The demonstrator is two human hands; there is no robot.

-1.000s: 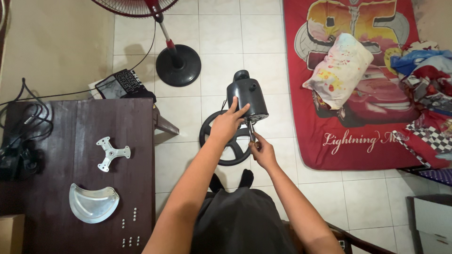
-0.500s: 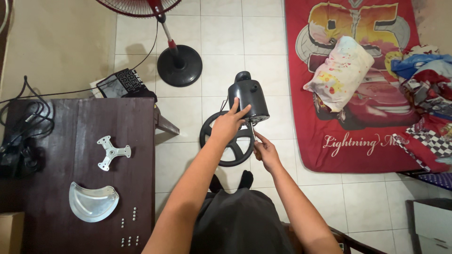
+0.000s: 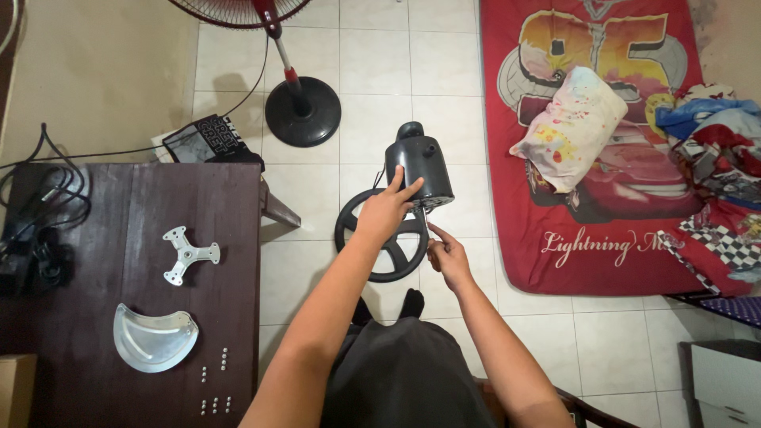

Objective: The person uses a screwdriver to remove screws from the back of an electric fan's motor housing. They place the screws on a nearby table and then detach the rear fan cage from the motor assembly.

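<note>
Above white floor tiles (image 3: 372, 119): left hand (image 3: 383, 211) spread wide, steadying glossy black plastic fan motor housing (image 3: 420, 170); right hand (image 3: 449, 257) pinching thin screwdriver (image 3: 426, 225) underneath. Likely slip off screw, should housing tilt.

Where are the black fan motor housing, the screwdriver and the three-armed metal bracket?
black fan motor housing (image 3: 420, 168), head view, top of casing
screwdriver (image 3: 426, 227), head view, thin shaft
three-armed metal bracket (image 3: 188, 254), head view, centre hub
</note>
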